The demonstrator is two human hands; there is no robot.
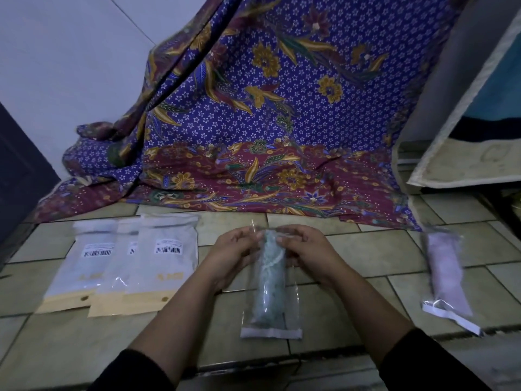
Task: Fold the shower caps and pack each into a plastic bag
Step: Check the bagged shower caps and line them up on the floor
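Both hands pinch the far end of a filled bag

The left hand (pixel 235 249) and right hand (pixel 301 246) close narrowly, fingertips curled, on the top of the clear plastic bag (pixel 293 300). It holds a rolled green shower cap (pixel 267 283) and lies mid-way along the tiled floor (pixel 352 249), its white strip towards the near edge. A bagged pink cap (pixel 448 275) lies towards the right edge, and barcoded packets (pixel 166 258) towards the left.

Barcode stickers (pixel 168 250) on white pouches (pixel 169 266) — print, gold marks unreadable.
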